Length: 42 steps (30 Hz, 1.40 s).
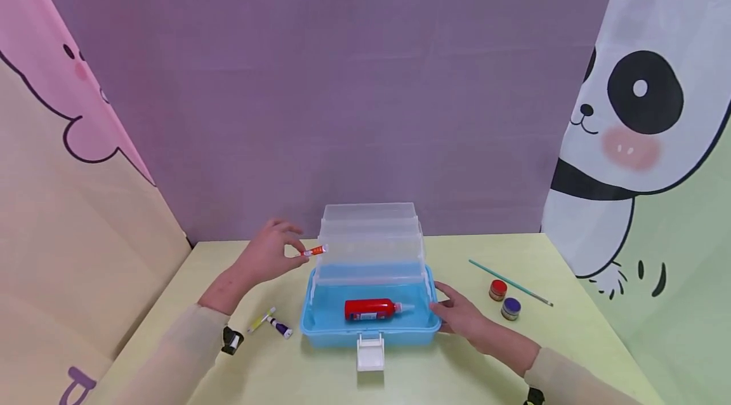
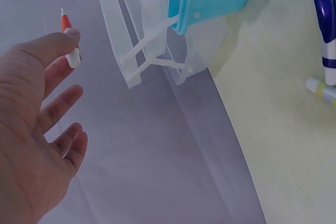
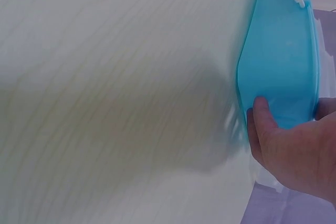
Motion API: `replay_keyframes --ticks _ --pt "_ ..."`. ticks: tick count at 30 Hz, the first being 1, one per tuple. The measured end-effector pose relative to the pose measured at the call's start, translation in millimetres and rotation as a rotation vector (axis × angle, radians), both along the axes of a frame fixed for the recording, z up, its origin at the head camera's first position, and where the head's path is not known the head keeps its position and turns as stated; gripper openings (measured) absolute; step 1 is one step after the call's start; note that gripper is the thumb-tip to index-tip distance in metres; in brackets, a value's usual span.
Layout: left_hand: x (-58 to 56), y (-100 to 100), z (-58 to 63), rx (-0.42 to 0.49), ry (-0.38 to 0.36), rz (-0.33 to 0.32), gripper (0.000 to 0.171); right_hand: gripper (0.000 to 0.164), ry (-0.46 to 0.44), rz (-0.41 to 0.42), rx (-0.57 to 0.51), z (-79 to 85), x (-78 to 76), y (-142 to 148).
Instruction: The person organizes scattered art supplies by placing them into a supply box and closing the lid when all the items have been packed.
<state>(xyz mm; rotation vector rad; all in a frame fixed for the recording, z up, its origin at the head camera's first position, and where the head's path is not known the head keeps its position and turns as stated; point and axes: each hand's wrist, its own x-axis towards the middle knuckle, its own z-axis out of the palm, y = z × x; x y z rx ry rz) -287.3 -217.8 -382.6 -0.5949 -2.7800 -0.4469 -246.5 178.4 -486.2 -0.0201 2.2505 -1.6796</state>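
Observation:
Between thumb and index finger, my left hand (image 1: 273, 256) pinches a small orange-and-white paint tube (image 1: 315, 251), held up by the left edge of the raised clear lid (image 1: 370, 240). The other fingers are spread loosely in the left wrist view. A blue plastic box (image 1: 325, 336) stands open on the table, with a red bottle (image 1: 368, 309) with a pale nozzle lying inside. My right hand (image 1: 461, 313) grips the box's right side; in the right wrist view the thumb lies on the outer blue wall (image 3: 278, 56) and a finger is at the rim.
Left of the box lie a yellow tube (image 1: 261, 320) and a purple-and-white tube (image 1: 280, 327). On the right are a red jar (image 1: 498, 290), a purple jar (image 1: 511, 309) and a green paintbrush (image 1: 508, 281). The box's white latch (image 1: 370, 354) hangs in front. A purple backdrop (image 1: 365, 87) rises behind.

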Motion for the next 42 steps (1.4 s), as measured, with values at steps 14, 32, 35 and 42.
replay_keyframes --ticks 14,32,35,42 --pt "-1.1 21.9 -9.6 0.027 0.084 0.004 0.013 0.063 -0.005 0.01 -0.008 -2.7 -0.8 0.7" --pt "-8.6 38.9 -13.0 0.092 0.041 0.031 0.013 0.064 -0.013 0.011 -0.013 0.6 3.1 -1.2" --pt "-11.1 40.4 -14.1 0.096 0.042 0.015 0.013 0.063 -0.012 0.001 -0.006 2.3 3.3 -0.5" --pt "-16.3 42.9 -16.3 0.133 0.034 0.006 0.013 0.062 -0.012 -0.007 -0.01 1.8 3.7 0.9"
